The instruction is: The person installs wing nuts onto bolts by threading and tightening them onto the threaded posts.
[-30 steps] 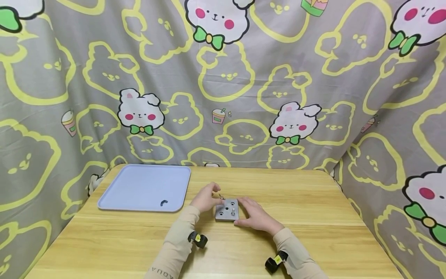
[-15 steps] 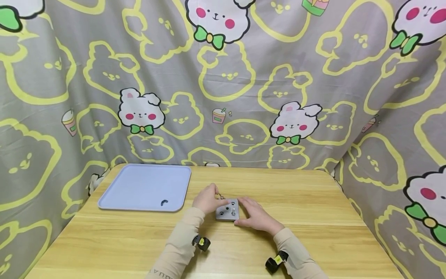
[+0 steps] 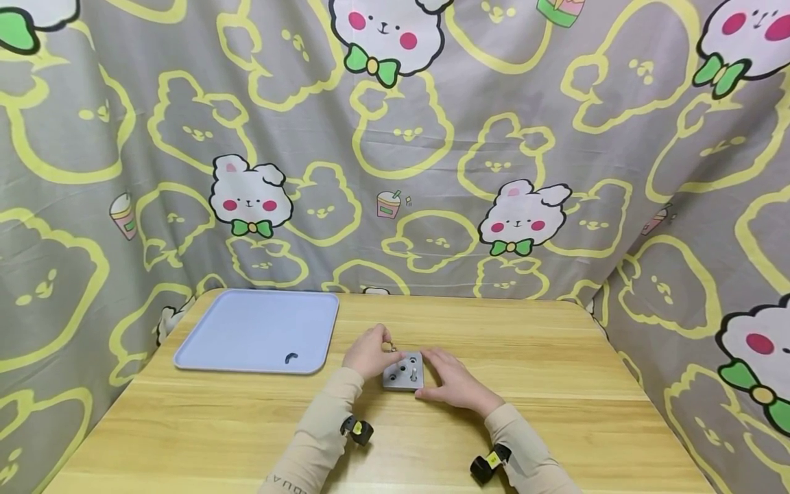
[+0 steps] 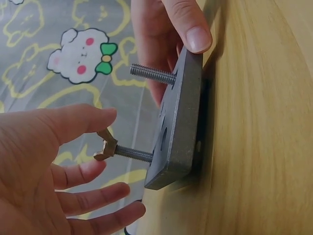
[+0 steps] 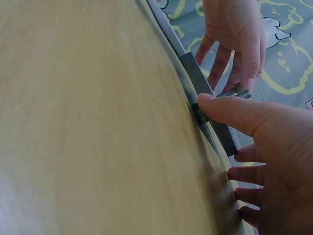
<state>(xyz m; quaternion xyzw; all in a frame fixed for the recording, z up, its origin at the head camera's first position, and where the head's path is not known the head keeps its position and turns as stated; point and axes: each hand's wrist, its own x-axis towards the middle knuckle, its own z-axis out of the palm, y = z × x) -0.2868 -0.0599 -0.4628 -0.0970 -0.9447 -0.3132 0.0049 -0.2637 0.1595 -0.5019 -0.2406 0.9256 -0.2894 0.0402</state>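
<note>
A grey metal plate (image 3: 403, 374) with several holes stands a little raised over the table in front of me. Two threaded studs rise from it: one stud (image 4: 154, 73) is bare, and a brass wing nut (image 4: 107, 146) sits at the tip of the other stud (image 4: 134, 154). My left hand (image 3: 369, 353) has thumb and forefinger at the wings of that nut, pinching it, while its other fingers spread loosely below. At the plate's right side, my right hand (image 3: 457, 385) holds the plate, thumb on the near edge and fingertips at the far side.
A pale blue tray (image 3: 247, 329) lies at the back left of the wooden table (image 3: 494, 336), with a small dark curved piece (image 3: 291, 358) in it. A patterned curtain (image 3: 407, 240) hangs behind the table and along its sides.
My left hand has shifted slightly right, and its raised forefinger has come down so that thumb and forefinger meet the wing nut. My right hand keeps its place on the plate.
</note>
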